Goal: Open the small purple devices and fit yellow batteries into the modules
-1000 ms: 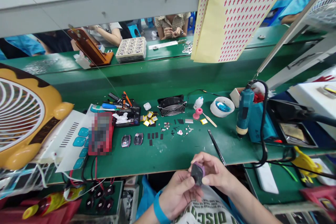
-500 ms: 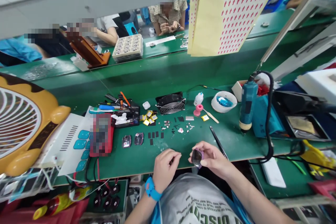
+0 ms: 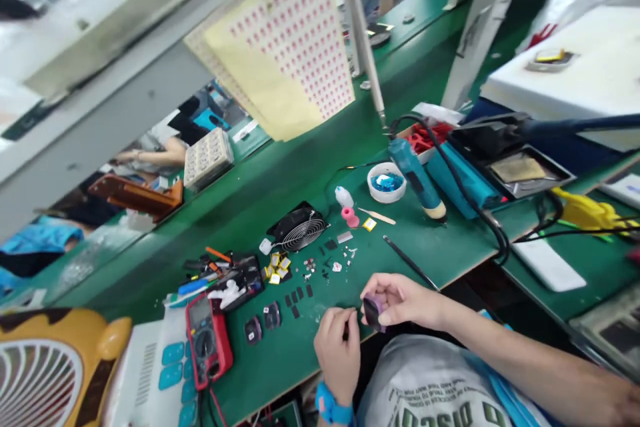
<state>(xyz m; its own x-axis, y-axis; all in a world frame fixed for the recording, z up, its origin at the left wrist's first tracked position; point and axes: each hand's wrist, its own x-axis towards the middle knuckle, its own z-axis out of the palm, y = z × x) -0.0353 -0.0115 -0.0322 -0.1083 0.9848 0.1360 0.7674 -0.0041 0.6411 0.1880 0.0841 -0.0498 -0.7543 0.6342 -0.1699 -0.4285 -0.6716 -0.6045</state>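
Note:
Near the front edge of the green bench [image 3: 415, 260], my right hand [image 3: 395, 300] holds a small dark, purple-edged device [image 3: 373, 312] between thumb and fingers. Just left of it is my left hand [image 3: 339, 340], its fingers curled and pressed together; whatever they hold, if anything, is too small or hidden. Two similar dark cases [image 3: 253, 330] lie to the left, beside several small black rectangles [image 3: 295, 311]. Beyond my hands lie tiny loose parts [image 3: 337, 267] and yellow-edged batteries [image 3: 276, 272]. Black tweezers [image 3: 407, 260] lie behind my right forearm.
A red multimeter [image 3: 217, 340] and an orange fan [image 3: 40, 373] stand left. A black fan [image 3: 299, 227], a white bowl [image 3: 387, 182] and a hanging teal electric screwdriver [image 3: 416, 173] are further back. A person's arm [image 3: 155, 155] shows across the bench.
The view has swung to the right and tilted. The device in my right hand has turned, showing a darker face. My left hand is now closer to my right hand.

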